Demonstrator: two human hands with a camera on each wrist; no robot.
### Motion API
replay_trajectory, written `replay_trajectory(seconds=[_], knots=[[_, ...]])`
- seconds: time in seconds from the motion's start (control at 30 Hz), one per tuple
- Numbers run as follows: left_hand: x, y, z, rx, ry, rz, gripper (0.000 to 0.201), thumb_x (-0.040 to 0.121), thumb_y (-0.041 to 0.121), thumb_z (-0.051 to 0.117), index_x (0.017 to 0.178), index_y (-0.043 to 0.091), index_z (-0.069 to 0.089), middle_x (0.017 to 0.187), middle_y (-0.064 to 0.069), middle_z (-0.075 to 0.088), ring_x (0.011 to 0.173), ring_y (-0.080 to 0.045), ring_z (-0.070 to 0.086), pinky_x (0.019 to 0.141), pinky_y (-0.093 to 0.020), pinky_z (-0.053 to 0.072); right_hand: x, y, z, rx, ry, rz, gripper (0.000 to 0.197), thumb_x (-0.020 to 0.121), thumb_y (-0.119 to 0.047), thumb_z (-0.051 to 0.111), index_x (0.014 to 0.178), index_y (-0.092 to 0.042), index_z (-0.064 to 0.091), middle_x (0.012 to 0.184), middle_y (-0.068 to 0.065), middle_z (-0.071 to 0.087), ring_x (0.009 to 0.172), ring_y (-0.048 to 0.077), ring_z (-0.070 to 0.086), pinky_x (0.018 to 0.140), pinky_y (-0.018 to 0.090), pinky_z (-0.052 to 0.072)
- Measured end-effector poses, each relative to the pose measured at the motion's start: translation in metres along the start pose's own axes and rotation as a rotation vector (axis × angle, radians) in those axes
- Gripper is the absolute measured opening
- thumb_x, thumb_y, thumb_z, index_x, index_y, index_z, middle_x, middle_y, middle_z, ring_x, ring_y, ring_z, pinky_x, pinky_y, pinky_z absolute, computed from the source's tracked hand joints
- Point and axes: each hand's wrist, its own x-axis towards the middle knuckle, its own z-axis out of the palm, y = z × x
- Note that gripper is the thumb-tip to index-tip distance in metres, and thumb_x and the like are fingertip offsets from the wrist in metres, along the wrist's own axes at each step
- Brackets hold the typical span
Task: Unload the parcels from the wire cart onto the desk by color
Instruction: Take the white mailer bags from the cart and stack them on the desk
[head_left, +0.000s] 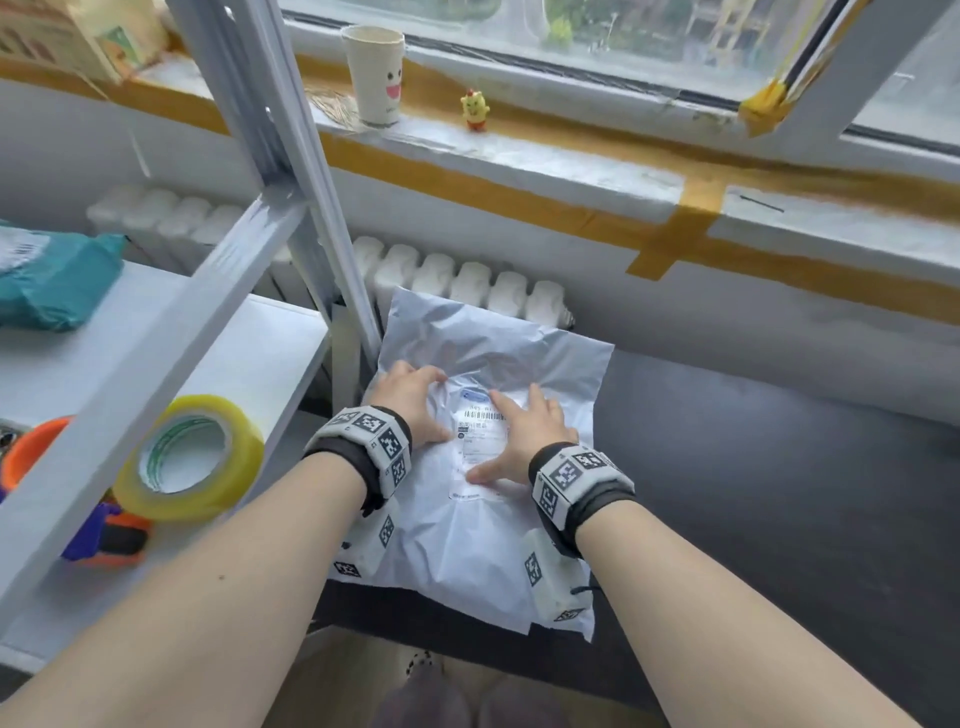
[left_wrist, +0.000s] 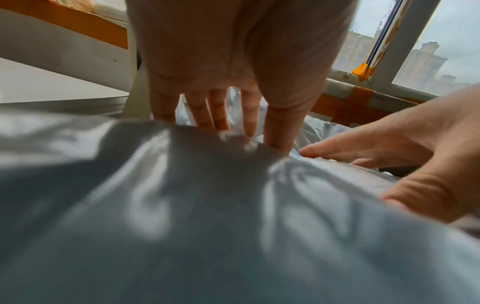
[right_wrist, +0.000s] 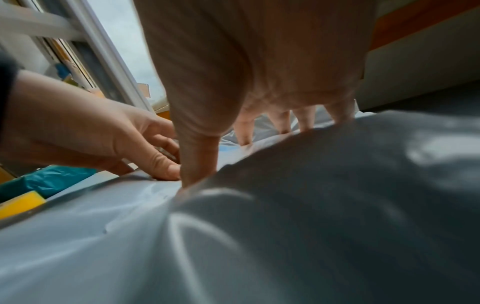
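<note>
A light grey plastic mailer parcel (head_left: 493, 332) with a white shipping label (head_left: 480, 441) lies flat on the dark desk (head_left: 753, 467). My left hand (head_left: 410, 400) presses on the parcel's left part with straight fingers, close to the label's upper left corner. My right hand (head_left: 524, 431) lies flat and spread over the label. In the left wrist view the left fingers (left_wrist: 221, 111) dig into the grey parcel (left_wrist: 207, 205). The right wrist view shows the right fingers (right_wrist: 278, 121) pushing on the parcel (right_wrist: 311, 205). A teal parcel (head_left: 52, 286) rests on the white shelf (head_left: 249, 364) at the left.
A white metal rack post (head_left: 291, 171) stands just left of the parcel. A yellow tape roll (head_left: 192, 457) and an orange-purple tool (head_left: 104, 535) sit on the shelf. On the window sill stand a paper cup (head_left: 373, 73) and a small yellow figure (head_left: 474, 109). A radiator (head_left: 467, 286) runs behind the desk.
</note>
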Motion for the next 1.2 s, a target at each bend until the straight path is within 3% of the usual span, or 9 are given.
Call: replay_trajectory(seconds=[0.2, 0.33, 0.4, 0.5, 0.57, 0.67, 0.87, 1.03, 1.2], knots=[[0.006, -0.008, 0.006, -0.037, 0.014, 0.035, 0.087, 0.071, 0.035, 0.077, 0.144, 0.028, 0.031, 0.143, -0.005, 0.027, 0.135, -0.024, 0.027, 0.113, -0.030, 0.023, 0.002, 0.001, 0.002, -0.015, -0.017, 0.002, 0.111, 0.060, -0.056, 0.080, 0.147, -0.043, 0.012, 0.159, 0.004, -0.010, 0.146, 0.029, -0.005, 0.115, 0.054, 0.015], [0.007, -0.017, 0.003, -0.040, -0.038, 0.031, 0.101, 0.069, 0.041, 0.078, 0.149, 0.025, 0.019, 0.154, -0.001, 0.016, 0.143, -0.022, 0.017, 0.118, -0.037, 0.019, -0.003, 0.003, -0.005, 0.068, -0.034, -0.013, 0.109, 0.062, -0.055, 0.079, 0.148, -0.040, 0.014, 0.159, 0.004, -0.008, 0.147, 0.028, -0.005, 0.116, 0.053, 0.013], [0.008, -0.020, -0.001, -0.066, -0.047, 0.029, 0.106, 0.065, 0.046, 0.079, 0.150, 0.025, 0.019, 0.155, 0.000, 0.017, 0.143, -0.022, 0.019, 0.117, -0.041, 0.021, -0.006, 0.008, -0.011, 0.212, 0.100, 0.022, 0.099, 0.066, -0.052, 0.078, 0.147, -0.038, 0.023, 0.160, 0.004, 0.001, 0.147, 0.027, 0.003, 0.117, 0.049, 0.016], [0.004, -0.023, -0.006, -0.130, -0.016, -0.018, 0.107, 0.064, 0.055, 0.077, 0.149, 0.024, 0.020, 0.155, -0.005, 0.019, 0.142, -0.025, 0.023, 0.116, -0.042, 0.023, -0.008, 0.022, -0.020, 0.411, 0.270, 0.234, 0.086, 0.077, -0.038, 0.071, 0.148, -0.031, 0.022, 0.157, 0.009, 0.014, 0.143, 0.030, 0.018, 0.115, 0.041, 0.024], [0.001, -0.028, -0.007, -0.192, -0.027, -0.092, 0.109, 0.062, 0.058, 0.076, 0.149, 0.026, 0.018, 0.153, -0.011, 0.021, 0.140, -0.028, 0.026, 0.115, -0.043, 0.026, -0.011, 0.032, -0.023, 0.520, 0.156, 0.362, 0.090, 0.080, -0.034, 0.069, 0.150, -0.023, 0.015, 0.153, 0.013, 0.023, 0.138, 0.032, 0.030, 0.111, 0.039, 0.031], [-0.003, -0.038, -0.002, -0.351, -0.098, -0.174, 0.111, 0.062, 0.058, 0.076, 0.149, 0.021, 0.017, 0.152, -0.011, 0.028, 0.138, -0.027, 0.032, 0.114, -0.041, 0.028, -0.017, 0.034, -0.017, 0.644, -0.010, 0.425, 0.096, 0.083, -0.038, 0.068, 0.151, -0.010, 0.007, 0.152, 0.014, 0.029, 0.137, 0.031, 0.033, 0.109, 0.038, 0.031], [-0.008, -0.051, 0.002, -0.430, -0.111, -0.248, 0.101, 0.079, 0.047, 0.068, 0.151, 0.011, 0.008, 0.156, -0.009, 0.021, 0.140, -0.027, 0.029, 0.115, -0.036, 0.025, -0.017, 0.010, -0.004, 0.629, -0.027, 0.370, 0.094, 0.086, -0.036, 0.066, 0.150, -0.007, 0.003, 0.150, 0.014, 0.032, 0.135, 0.031, 0.037, 0.106, 0.035, 0.032], [-0.015, -0.050, -0.006, -0.436, -0.103, -0.183, 0.099, 0.081, 0.044, 0.067, 0.150, 0.007, 0.008, 0.156, -0.011, 0.019, 0.142, -0.024, 0.026, 0.114, -0.033, 0.022, -0.016, 0.013, -0.010, 0.643, 0.030, 0.329, 0.085, 0.087, -0.028, 0.066, 0.149, -0.007, 0.012, 0.149, 0.011, 0.034, 0.134, 0.028, 0.037, 0.105, 0.032, 0.033], [-0.019, -0.043, -0.013, -0.321, -0.052, -0.168, 0.098, 0.078, 0.053, 0.066, 0.151, 0.018, 0.011, 0.150, -0.015, 0.032, 0.136, -0.030, 0.037, 0.112, -0.041, 0.032, -0.023, 0.025, -0.020, 0.636, 0.148, 0.306, 0.083, 0.088, -0.031, 0.063, 0.151, -0.014, 0.012, 0.155, 0.006, 0.025, 0.140, 0.026, 0.031, 0.110, 0.034, 0.028]])
